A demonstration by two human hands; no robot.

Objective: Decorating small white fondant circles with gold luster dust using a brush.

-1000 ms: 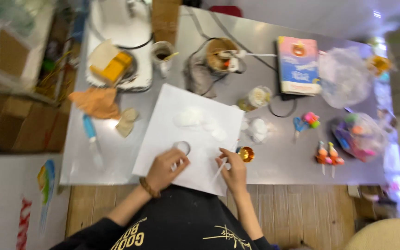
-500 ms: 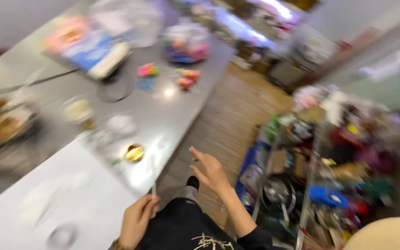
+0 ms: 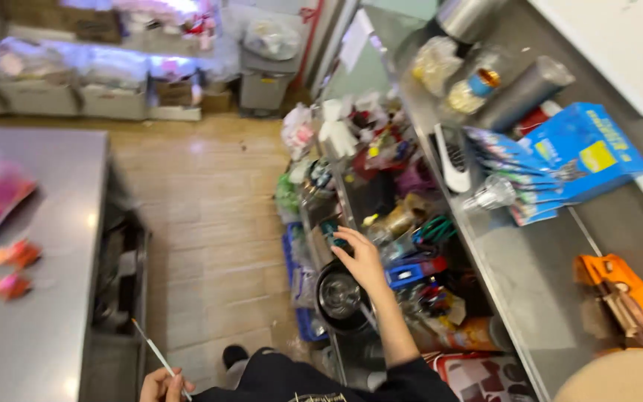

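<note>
My right hand [image 3: 359,257] reaches out over a crowded lower shelf [image 3: 403,223] under a steel counter. Its fingers are spread, and the fingertips are at a small dark teal object [image 3: 332,228] on that shelf; nothing is gripped. Just below this hand sits a round dark metal pot [image 3: 340,298]. My left hand [image 3: 161,385] is low at the bottom edge, close to my body. It pinches a thin white stick [image 3: 150,348], like a fine brush, that points up and to the left.
The steel counter [image 3: 530,260] on the right carries a blue box [image 3: 582,152], an orange tool [image 3: 619,298], jars and a metal cylinder [image 3: 522,89]. A second steel table [image 3: 39,283] with small colourful pieces [image 3: 9,257] stands at left. Wooden floor [image 3: 210,223] lies between them.
I have turned away from the table with the white sheet toward the shelf. The stick is now in my left hand, and my right hand has stretched out to the shelf.
</note>
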